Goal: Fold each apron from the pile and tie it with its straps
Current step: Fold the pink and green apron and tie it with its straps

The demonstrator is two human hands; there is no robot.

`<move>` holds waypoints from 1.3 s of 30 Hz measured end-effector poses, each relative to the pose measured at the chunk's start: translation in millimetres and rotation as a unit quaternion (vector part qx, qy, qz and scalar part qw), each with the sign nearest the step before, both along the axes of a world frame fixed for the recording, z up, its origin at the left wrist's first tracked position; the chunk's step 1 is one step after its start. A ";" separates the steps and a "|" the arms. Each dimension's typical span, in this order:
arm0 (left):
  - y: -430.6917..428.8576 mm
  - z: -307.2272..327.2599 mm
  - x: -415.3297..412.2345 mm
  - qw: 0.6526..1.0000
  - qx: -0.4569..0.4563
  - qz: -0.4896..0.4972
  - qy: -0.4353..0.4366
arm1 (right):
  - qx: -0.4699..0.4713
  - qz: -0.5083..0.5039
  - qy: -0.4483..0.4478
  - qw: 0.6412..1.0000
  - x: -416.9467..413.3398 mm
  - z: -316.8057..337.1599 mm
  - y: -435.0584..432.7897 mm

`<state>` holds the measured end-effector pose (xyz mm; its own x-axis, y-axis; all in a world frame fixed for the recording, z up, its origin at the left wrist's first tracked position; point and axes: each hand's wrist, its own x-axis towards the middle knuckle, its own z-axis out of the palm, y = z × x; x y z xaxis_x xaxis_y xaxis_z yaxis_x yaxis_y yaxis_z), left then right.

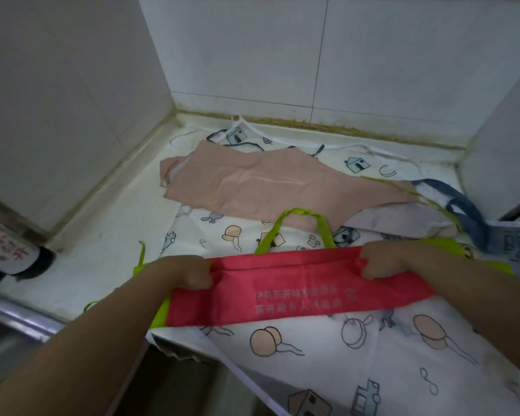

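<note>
red apron, thin, limp, likely slippery: left hand and right hand pinch its far folded edge; hold near corners.

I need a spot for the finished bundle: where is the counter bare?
Bare counter lies left, between the left wall, the printed apron and the sink rim. Middle and right are crowded: beige apron, blue straps, and the red apron gripped by left hand and right hand.

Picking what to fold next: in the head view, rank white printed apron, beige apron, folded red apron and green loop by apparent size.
1. white printed apron
2. beige apron and folded red apron: alike; red is nearer the camera, so unranked
3. green loop
</note>
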<state>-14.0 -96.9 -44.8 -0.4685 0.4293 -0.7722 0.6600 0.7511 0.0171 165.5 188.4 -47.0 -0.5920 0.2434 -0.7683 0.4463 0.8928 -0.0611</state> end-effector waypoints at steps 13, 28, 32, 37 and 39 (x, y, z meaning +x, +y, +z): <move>17.4 -21.4 9.3 0.954 0.007 0.001 0.300 | 0.029 -0.001 0.036 0.999 -13.3 -21.7 16.2; 52.4 -101.9 103.5 0.932 0.284 -0.071 0.215 | 0.263 0.057 0.269 0.925 41.6 -32.2 43.9; 53.3 -103.2 104.2 0.935 0.277 -0.038 0.217 | 0.248 -0.003 0.387 0.888 60.0 -56.4 79.5; 48.7 -107.1 101.3 0.932 0.277 -0.046 0.230 | 0.196 -0.030 0.384 0.902 58.3 -72.3 113.7; 47.3 -108.6 100.5 0.929 0.284 -0.047 0.234 | 0.187 -0.044 0.360 0.913 59.0 -75.7 120.8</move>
